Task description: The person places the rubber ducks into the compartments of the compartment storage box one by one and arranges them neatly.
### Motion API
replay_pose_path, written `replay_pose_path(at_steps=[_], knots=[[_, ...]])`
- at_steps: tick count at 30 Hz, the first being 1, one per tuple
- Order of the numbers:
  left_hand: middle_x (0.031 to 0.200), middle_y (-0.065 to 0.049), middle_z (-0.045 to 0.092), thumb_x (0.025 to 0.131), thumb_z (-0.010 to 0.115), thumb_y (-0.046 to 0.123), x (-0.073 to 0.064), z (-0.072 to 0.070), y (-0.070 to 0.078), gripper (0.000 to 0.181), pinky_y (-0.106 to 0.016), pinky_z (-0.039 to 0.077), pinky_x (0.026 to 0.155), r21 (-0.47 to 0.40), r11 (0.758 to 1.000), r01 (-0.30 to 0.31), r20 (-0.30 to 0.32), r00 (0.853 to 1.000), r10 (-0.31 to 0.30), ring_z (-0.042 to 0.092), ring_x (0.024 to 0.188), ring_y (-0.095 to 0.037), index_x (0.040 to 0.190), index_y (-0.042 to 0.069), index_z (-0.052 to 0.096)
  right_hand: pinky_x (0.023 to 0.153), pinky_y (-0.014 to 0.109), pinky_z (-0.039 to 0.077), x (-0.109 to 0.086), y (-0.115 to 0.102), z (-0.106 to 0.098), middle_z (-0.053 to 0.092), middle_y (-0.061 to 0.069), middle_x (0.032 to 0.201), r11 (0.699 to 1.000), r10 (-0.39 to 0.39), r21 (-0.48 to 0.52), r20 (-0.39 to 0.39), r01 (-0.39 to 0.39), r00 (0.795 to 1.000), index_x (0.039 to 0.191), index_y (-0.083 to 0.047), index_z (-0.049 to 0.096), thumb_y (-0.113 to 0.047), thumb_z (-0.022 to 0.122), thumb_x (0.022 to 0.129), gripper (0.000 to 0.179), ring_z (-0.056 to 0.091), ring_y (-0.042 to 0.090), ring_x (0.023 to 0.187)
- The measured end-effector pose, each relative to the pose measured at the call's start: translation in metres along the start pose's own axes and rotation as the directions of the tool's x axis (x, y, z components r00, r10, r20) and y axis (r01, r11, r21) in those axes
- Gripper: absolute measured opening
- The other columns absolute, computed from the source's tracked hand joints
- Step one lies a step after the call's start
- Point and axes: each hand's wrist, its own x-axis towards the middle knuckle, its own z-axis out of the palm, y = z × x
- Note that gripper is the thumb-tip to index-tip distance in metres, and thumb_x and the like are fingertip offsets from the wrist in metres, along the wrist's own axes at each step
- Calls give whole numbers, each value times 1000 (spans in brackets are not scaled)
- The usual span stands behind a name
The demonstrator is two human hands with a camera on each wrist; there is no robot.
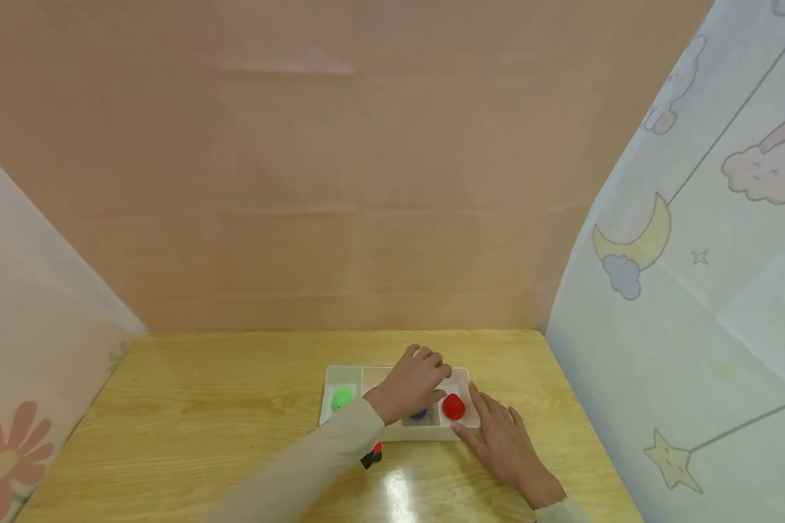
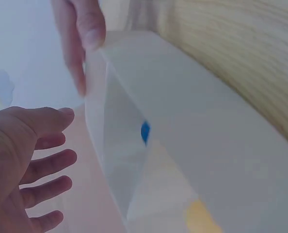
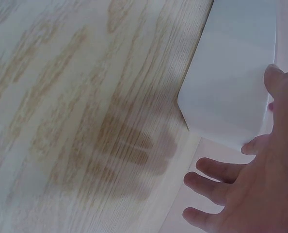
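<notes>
A white divided tray [image 1: 425, 434] lies on the wooden table. My left hand [image 1: 411, 383] hovers over its middle and right compartments, fingers loosely bent and holding nothing. In the left wrist view, the fingers of that hand [image 2: 32, 170] are spread beside the tray. My right hand [image 1: 505, 443] grips the tray's right end, thumb at the front corner and index finger along the side. A red round piece [image 1: 453, 407] sits in the right compartment. Partly hidden under my left hand is a blue piece [image 1: 419, 414]. A green round piece [image 1: 342, 398] lies in the left compartment.
A small black-and-red object [image 1: 371, 456] lies on the table [image 1: 203, 407] in front of the tray, beside my left sleeve. Something yellow [image 2: 200, 217] shows inside the tray. A plain backdrop [image 1: 340, 181] and printed side sheets [image 1: 713, 290] border the table.
</notes>
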Motion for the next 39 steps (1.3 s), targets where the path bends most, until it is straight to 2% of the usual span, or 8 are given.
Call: replay_pose_path(at_steps=[7, 13, 20, 24, 28, 32, 39], knots=[[128, 4, 72, 102, 72, 43, -26, -4, -39, 29, -48, 48, 120, -39, 996, 82, -63, 994, -84, 63, 128, -21, 125, 25, 73, 116, 76, 37, 0, 2, -2, 57, 21, 156, 1000, 20, -11, 14, -20, 1000, 166, -9, 36, -62, 55, 105, 83, 54, 44, 144], [129, 0, 70, 102, 73, 40, -50, -7, -61, 30, -51, 47, 120, -89, 988, 128, -99, 986, -137, 62, 127, -25, 126, 21, 72, 116, 76, 36, 3, 2, -2, 57, 20, 156, 1000, 4, 0, 2, -4, 1000, 167, -9, 35, -60, 56, 106, 82, 54, 44, 144], [125, -3, 71, 98, 78, 36, -78, -8, -87, 31, -54, 49, 116, -137, 974, 179, -181, 962, -202, 64, 122, -30, 122, 18, 72, 117, 76, 35, 6, 2, -1, 57, 20, 157, 1000, 6, 6, 4, -6, 1000, 167, -9, 34, -61, 55, 106, 83, 54, 44, 145], [126, -6, 71, 97, 79, 34, -95, -7, -101, 32, -57, 48, 115, -168, 959, 227, -184, 949, -257, 64, 124, -33, 122, 14, 72, 117, 76, 36, 7, 2, -1, 57, 20, 157, 1000, 6, 5, 4, -6, 1000, 167, -9, 34, -61, 55, 105, 83, 54, 44, 144], [127, -6, 71, 98, 79, 34, -110, -4, -111, 33, -58, 47, 117, -180, 945, 274, -174, 936, -305, 64, 125, -34, 122, 13, 73, 117, 76, 35, 8, 5, -2, 57, 20, 157, 1000, 10, 3, 14, -10, 1000, 167, -9, 34, -62, 54, 105, 84, 54, 44, 145], [124, -6, 72, 95, 82, 31, -124, -1, -119, 32, -58, 47, 116, -181, 933, 310, -191, 920, -343, 65, 123, -33, 120, 12, 74, 117, 76, 35, 7, 8, -3, 57, 21, 157, 1000, 11, -4, 13, -11, 1000, 167, -9, 33, -62, 54, 106, 84, 54, 44, 145], [122, -8, 73, 93, 84, 27, -150, -3, -126, 31, -59, 47, 115, -201, 909, 365, -197, 894, -402, 65, 123, -34, 118, 9, 75, 117, 78, 33, 5, 13, -3, 57, 21, 157, 1000, 13, 16, 11, -13, 1000, 167, -9, 34, -61, 56, 105, 84, 53, 45, 145]])
